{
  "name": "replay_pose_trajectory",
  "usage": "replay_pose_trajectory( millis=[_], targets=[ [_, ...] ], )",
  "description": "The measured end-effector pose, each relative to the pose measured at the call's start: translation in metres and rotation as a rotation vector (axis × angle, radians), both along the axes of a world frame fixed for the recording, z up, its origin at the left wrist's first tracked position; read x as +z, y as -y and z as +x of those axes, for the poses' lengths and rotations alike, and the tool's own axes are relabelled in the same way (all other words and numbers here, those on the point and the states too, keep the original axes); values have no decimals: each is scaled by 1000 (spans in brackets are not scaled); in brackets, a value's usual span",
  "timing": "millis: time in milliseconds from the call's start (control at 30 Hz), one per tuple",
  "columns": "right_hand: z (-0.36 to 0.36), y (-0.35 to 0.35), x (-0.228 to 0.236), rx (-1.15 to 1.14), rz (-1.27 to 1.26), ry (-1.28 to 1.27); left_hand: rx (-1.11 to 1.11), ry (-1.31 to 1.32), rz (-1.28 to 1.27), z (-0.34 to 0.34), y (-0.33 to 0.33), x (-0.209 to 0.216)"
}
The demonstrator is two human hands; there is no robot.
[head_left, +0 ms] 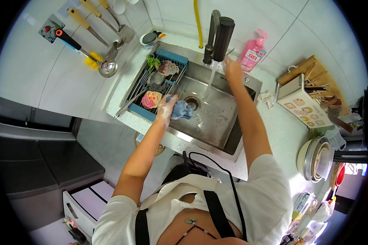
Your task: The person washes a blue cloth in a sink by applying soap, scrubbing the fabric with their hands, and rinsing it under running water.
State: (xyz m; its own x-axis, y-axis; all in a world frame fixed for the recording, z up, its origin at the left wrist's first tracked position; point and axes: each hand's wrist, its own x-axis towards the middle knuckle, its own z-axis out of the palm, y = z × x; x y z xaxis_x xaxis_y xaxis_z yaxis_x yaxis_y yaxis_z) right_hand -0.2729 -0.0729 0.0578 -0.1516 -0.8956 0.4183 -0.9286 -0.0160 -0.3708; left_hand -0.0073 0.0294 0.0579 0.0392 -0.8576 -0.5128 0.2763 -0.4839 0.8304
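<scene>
My left hand (166,109), wet with suds, is closed around a bunched blue cloth (182,110) over the left side of the steel sink (216,122). My right hand (233,72) is raised at the sink's back edge, beside the dark faucet (223,38) and close to its small lever. Its fingers are blurred, and whether they touch the lever is unclear. A stream of water (212,75) runs from the faucet into the basin near the drain (191,102). Just left of the cloth, a pink and yellow sponge (151,99) lies on the drying rack.
A blue-edged rack (171,58) across the sink's left holds scrubbers and greens. A pink pump bottle (252,51) stands behind my right hand. Ladles and turners (107,67) hang at left. On the right counter are a utensil holder (300,102) and stacked bowls (315,159).
</scene>
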Motion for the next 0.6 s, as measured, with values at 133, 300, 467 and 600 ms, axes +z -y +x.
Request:
replay_pose_trajectory(
  millis=[133, 300, 467, 600],
  targets=[
    [50, -31, -25, 9, -3, 206, -40, 35, -40, -2, 17, -6],
    [78, -33, -13, -52, 98, 273, -134, 60, -75, -10, 42, 2],
    [81, -28, -16, -85, -95, 208, -228, 81, -166, -3, 60, 4],
    [71, -19, -19, 90, 104, 1424, -317, 194, -233, 8, 82, -11]
  ],
)
